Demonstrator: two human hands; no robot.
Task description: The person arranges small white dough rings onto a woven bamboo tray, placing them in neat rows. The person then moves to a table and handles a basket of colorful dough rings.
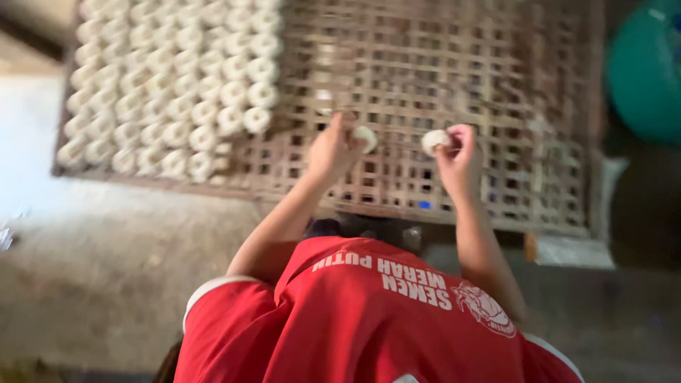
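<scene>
Red-shirted person (369,319) reaches both arms over a woven bamboo tray (461,106). Left hand (332,150) pinches one white dough ring (366,137), right hand (460,157) grips another dough ring (434,140), both just above the tray's bare lattice. Rows of white rings (177,85) fill the tray's left part.

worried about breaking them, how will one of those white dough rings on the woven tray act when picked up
A white ring is probably light: fingertips alone hold similar pieces at the left hand and right hand. Likely soft and easily deformed. Flat on the woven tray, it should not roll.
</scene>
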